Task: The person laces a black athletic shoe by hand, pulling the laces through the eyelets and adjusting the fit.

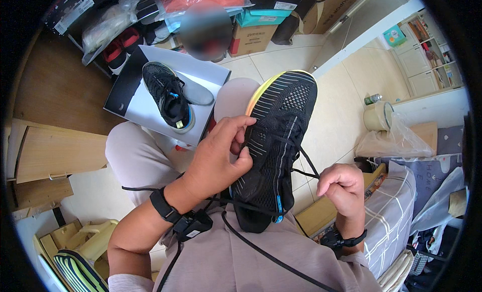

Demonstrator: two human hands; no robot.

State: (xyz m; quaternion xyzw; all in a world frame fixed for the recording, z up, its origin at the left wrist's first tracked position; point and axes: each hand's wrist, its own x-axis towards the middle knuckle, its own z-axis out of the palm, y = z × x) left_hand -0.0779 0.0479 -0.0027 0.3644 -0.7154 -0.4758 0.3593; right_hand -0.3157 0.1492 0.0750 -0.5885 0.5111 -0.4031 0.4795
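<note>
A black mesh sneaker (273, 141) with a yellow-orange sole edge rests over my lap, toe pointing away from me. My left hand (218, 154) grips its left side, thumb and index finger pressed on the upper and the other fingers curled and partly hidden. Off the shoe's right side, my right hand (344, 189) is closed in a pinch on a black shoelace (310, 164) drawn out from the shoe. The matching sneaker (168, 96) lies in an open shoebox (135, 101) beyond my left knee, beside a grey insole-shaped piece (197, 92).
Shoeboxes and bags crowd the far side, including a brown carton (252, 39). Wooden drawers (60, 146) stand at left. A checked cloth (396, 211) and a cream bin (377, 116) are at right. Black cables (266, 259) run from my wrist straps across my lap.
</note>
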